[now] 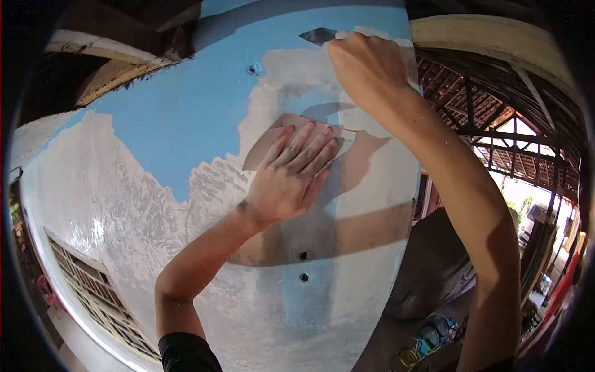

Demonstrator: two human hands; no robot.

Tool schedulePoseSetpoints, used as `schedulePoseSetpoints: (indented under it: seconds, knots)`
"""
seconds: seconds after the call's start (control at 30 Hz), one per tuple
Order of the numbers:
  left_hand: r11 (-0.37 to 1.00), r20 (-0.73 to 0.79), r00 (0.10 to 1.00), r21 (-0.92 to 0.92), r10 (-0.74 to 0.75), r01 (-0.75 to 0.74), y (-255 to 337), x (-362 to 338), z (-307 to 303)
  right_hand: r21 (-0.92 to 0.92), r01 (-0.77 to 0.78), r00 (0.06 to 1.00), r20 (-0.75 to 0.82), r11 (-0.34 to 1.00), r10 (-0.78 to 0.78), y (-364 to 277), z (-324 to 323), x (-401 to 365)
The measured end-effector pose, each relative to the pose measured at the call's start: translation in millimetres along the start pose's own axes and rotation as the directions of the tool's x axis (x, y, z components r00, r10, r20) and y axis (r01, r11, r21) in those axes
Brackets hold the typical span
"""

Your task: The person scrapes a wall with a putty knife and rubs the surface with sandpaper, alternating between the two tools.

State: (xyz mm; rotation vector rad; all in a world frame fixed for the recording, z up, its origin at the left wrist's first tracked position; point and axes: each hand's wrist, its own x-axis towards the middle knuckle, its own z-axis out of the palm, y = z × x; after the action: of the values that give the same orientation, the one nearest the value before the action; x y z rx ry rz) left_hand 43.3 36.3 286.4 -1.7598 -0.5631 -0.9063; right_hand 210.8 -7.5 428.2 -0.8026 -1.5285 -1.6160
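Observation:
My left hand (288, 177) lies over a thin, flat putty spreader (260, 152) at the wall, its fingers spread across the near face. A whitish smear shows on the spreader's right corner. Higher up and to the right, my right hand (365, 59) is closed around a putty knife (318, 36); only the dark blade shows, pointing left, and the handle is hidden in the fist. Behind both hands stands the wall (186, 248), partly coated in greyish-white putty. Bare blue paint (173, 130) shows at the upper left, with a ragged border against the putty.
Two small dark holes (303, 266) pierce the wall below my left hand. Another hole (254, 69) sits in the blue area. A slatted vent (99, 288) is at the lower left. Past the wall's right edge lie cluttered things (434, 335) under a tiled roof (496, 111).

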Motion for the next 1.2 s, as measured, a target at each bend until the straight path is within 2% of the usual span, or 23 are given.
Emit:
schedulePoseSetpoints:
  seconds: [0.03,0.13,0.23,0.33,0.43,0.53,0.73,0.77,0.87,0.97,1.07,1.17,1.2]
  knots:
    - [1.000,0.000,1.000,-0.013,0.002,-0.002,-0.6,0.1,-1.0,-0.013,0.016,0.999,-0.034,1.000,-0.017,2.2,-1.1,0.3]
    - [1.000,0.000,1.000,-0.022,0.013,-0.013,-10.1,-6.3,-6.3,0.004,0.018,1.000,0.011,1.000,-0.018,-4.0,-9.1,-12.9]
    - [1.000,-0.009,1.000,-0.012,0.013,-0.013,-10.9,-10.2,-6.2,-0.031,0.024,0.999,-0.044,0.999,-0.026,-4.8,4.4,1.5]
    - [1.000,-0.017,1.000,-0.015,0.013,-0.013,-9.5,-8.8,-3.4,-0.010,0.006,1.000,0.006,1.000,-0.006,-4.4,-5.5,11.6]
    - [1.000,0.007,1.000,-0.016,0.023,-0.023,-15.5,-17.1,-8.3,0.012,0.052,0.998,-0.025,0.999,-0.052,-4.7,-9.2,-4.0]
    - [1.000,0.005,1.000,-0.013,0.012,-0.012,-12.6,-15.6,-8.7,-0.043,0.025,0.999,0.027,0.999,-0.023,-4.9,-10.0,5.5]
    - [0.999,-0.006,1.000,-0.031,0.016,-0.016,-10.1,-6.7,-7.3,0.070,0.042,0.999,-0.013,0.997,-0.041,0.1,-10.3,-20.4]
    - [1.000,-0.007,1.000,-0.023,0.006,-0.006,-7.4,-6.8,-7.3,0.064,0.019,0.997,0.073,0.998,-0.024,-2.4,-14.4,-19.5]
    - [1.000,-0.013,1.000,-0.018,-0.004,0.004,-5.8,-7.1,-4.6,0.106,0.018,0.999,0.032,0.994,-0.022,-4.0,-8.8,-3.4]
    - [1.000,-0.014,1.000,-0.032,-0.001,0.001,-6.2,-8.3,-2.8,0.075,0.008,0.995,0.099,0.997,-0.016,-5.3,-10.8,-3.9]
    - [1.000,-0.002,1.000,-0.014,-0.007,0.007,-6.3,-10.2,-7.6,0.028,0.015,1.000,0.020,1.000,-0.016,-11.9,-7.0,-12.2]
    - [1.000,-0.007,1.000,-0.023,-0.005,0.004,-5.2,-8.9,-5.4,0.069,0.021,0.998,-0.065,0.997,-0.016,-9.6,-0.6,4.5]
    - [1.000,-0.008,1.000,-0.030,-0.004,0.004,-5.9,-9.6,-4.5,0.062,0.013,1.000,-0.020,0.998,-0.012,-8.9,-5.4,5.3]
